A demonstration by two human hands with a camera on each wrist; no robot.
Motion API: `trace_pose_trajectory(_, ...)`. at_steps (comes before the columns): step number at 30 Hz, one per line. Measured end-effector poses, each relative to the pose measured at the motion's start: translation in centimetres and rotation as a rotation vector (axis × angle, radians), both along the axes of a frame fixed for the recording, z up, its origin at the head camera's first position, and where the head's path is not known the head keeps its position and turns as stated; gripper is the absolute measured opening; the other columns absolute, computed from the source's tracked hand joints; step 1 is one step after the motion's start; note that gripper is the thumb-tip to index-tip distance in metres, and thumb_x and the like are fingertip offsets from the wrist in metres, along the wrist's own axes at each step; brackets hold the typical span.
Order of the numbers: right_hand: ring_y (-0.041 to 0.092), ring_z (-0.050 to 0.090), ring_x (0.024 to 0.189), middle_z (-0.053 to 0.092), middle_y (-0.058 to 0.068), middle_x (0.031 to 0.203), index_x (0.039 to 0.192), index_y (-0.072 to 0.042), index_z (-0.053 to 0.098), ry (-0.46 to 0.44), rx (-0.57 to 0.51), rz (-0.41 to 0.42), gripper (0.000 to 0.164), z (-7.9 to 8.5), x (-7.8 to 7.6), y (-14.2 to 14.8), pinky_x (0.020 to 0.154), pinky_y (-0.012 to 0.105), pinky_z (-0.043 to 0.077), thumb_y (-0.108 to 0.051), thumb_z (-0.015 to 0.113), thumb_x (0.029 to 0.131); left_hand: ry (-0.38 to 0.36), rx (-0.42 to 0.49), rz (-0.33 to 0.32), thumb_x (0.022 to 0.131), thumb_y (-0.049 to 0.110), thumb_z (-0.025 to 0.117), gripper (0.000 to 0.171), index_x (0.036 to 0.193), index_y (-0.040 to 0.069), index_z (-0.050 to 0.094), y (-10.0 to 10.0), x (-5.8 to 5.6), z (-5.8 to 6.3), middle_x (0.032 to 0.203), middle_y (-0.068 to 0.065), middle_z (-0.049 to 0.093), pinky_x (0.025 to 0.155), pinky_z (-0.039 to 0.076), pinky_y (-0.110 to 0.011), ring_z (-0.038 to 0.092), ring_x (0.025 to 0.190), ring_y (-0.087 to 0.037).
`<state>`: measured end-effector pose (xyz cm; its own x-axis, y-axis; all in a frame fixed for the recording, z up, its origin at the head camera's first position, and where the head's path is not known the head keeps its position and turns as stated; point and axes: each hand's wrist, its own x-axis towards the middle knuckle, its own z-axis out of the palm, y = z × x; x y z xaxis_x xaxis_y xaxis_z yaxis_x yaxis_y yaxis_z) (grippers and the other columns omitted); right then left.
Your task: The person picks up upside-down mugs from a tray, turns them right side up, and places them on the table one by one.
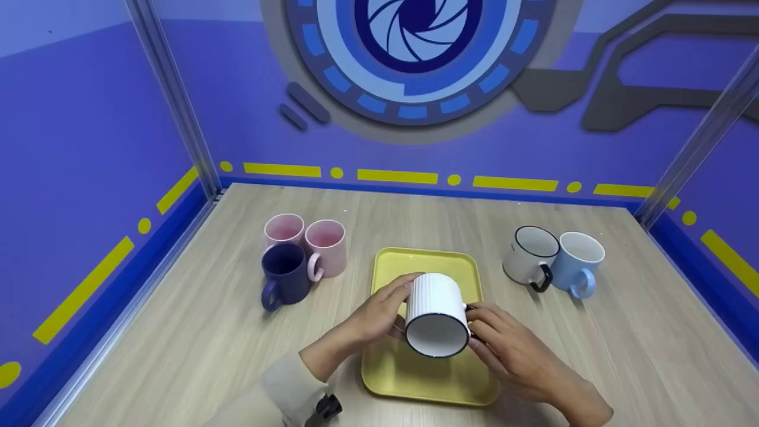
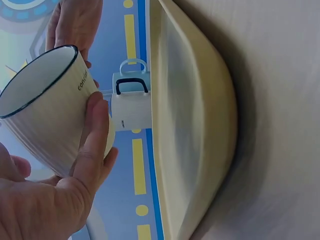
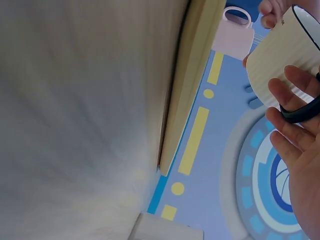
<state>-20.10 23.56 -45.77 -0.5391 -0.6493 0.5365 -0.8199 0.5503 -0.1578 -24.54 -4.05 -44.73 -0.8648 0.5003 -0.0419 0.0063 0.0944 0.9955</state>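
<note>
A white ribbed mug point(image 1: 434, 295) with a dark rim is held in the air over the yellow tray point(image 1: 430, 382), tipped so that its mouth faces the head camera. My left hand point(image 1: 375, 314) grips its side, fingers and thumb around the body; small dark lettering shows on the wall in the left wrist view. On the other side, my right hand point(image 1: 514, 350) holds the mug by its black handle point(image 3: 300, 114), with fingers passing through the loop. The inside of the mug looks white and bare.
On the left of the wooden table point(image 1: 195, 356) stand two pink mugs point(image 1: 333, 258) and a navy mug point(image 1: 290, 283), close together. At the right are a white mug with a black handle point(image 1: 525, 261) and a light blue mug point(image 1: 572, 270). Blue printed walls point(image 1: 379, 142) enclose the table.
</note>
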Motion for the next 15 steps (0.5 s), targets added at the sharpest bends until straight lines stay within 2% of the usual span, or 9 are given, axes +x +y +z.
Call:
trace_pose_trajectory(4,0.011,0.056,0.119,0.062,-0.008,0.124,0.112,-0.024,0.064,-0.074,-0.039,-0.005,0.020,0.38,0.34,-0.08,0.108,0.018,0.036,-0.007,0.063,0.100,-0.053,0.041,-0.002,0.108,0.021,0.031,0.052,0.160,0.016,0.034,-0.31,0.04,-0.06,0.119,-0.019,0.066,0.073,0.064,-0.044,0.075,0.075,-0.025)
trace_pose_trajectory(7,0.006,0.054,0.114,0.061,-0.010,0.119,0.109,-0.023,0.064,-0.137,-0.068,-0.010,0.018,0.54,0.53,-0.02,0.097,0.022,0.042,-0.007,0.060,0.102,-0.048,0.036,-0.027,0.105,0.009,0.030,0.058,0.161,0.022,0.035,-0.47,0.10,-0.19,0.115,-0.022,0.068,0.074,0.064,-0.042,0.074,0.077,-0.022)
trace_pose_trajectory(12,0.003,0.053,0.107,0.061,-0.012,0.111,0.108,-0.023,0.063,-0.219,-0.126,-0.005,0.020,0.58,0.63,0.10,0.087,0.024,0.043,-0.005,0.057,0.103,0.045,-0.070,-0.102,0.097,-0.008,0.037,0.078,0.159,0.039,0.036,-0.68,0.23,-0.39,0.112,-0.017,0.068,0.073,0.059,-0.038,0.066,0.080,-0.016)
trace_pose_trajectory(15,0.004,0.051,0.100,0.058,-0.013,0.103,0.105,-0.026,0.061,-0.253,-0.174,0.023,0.024,0.61,0.61,0.02,0.081,0.024,0.041,-0.002,0.056,0.103,0.125,-0.156,-0.142,0.091,-0.011,0.046,0.089,0.160,0.043,0.032,-0.95,0.38,-0.49,0.106,-0.010,0.067,0.072,0.057,-0.037,0.063,0.082,-0.016)
